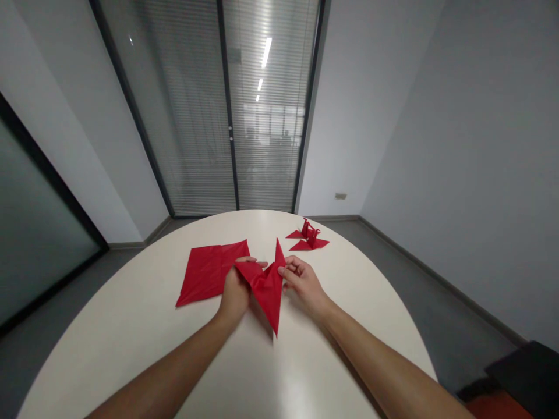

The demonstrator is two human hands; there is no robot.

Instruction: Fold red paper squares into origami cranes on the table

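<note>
Between my hands is a piece of red folded paper (267, 290), raised over the table, with one point up and a longer one hanging down toward me. My left hand (237, 286) grips its left side, the fingers partly hidden behind the paper. On the right edge, the thumb and fingers of my right hand (301, 279) pinch it near the upper point. Left of my left hand lies a flat red square sheet of paper (205, 270), partly covered by that hand. Beyond my right hand sit red origami cranes (310, 240), close together with wings spread.
The round white table (144, 326) fills the lower view. Behind it stands a glass partition with blinds (196, 128), and a wall socket (340, 196) is low on the back wall. A dark chair (524, 372) is at the lower right.
</note>
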